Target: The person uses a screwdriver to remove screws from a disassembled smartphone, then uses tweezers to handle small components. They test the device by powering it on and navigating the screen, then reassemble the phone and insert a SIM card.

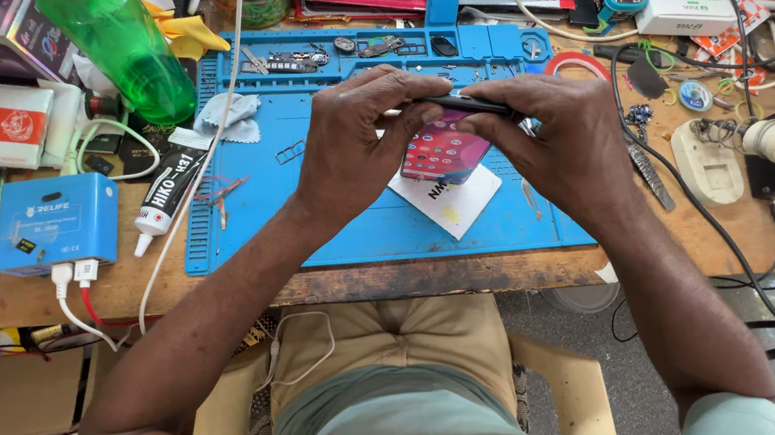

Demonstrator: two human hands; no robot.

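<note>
Left hand (352, 147) and right hand (553, 139) both grip our phone (443, 144) over the mat's (306, 209) middle; we should press evenly along its edge, steady.

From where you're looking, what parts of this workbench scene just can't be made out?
All in the head view:
- The small phone with red keypad: its upper part is covered by the left hand and right hand.
- The white card under it: partly hidden by the phone.
- The green bottle: its base is cut off by the top edge.
- Tiny parts in the blue mat's top trays: too small to identify.
</note>
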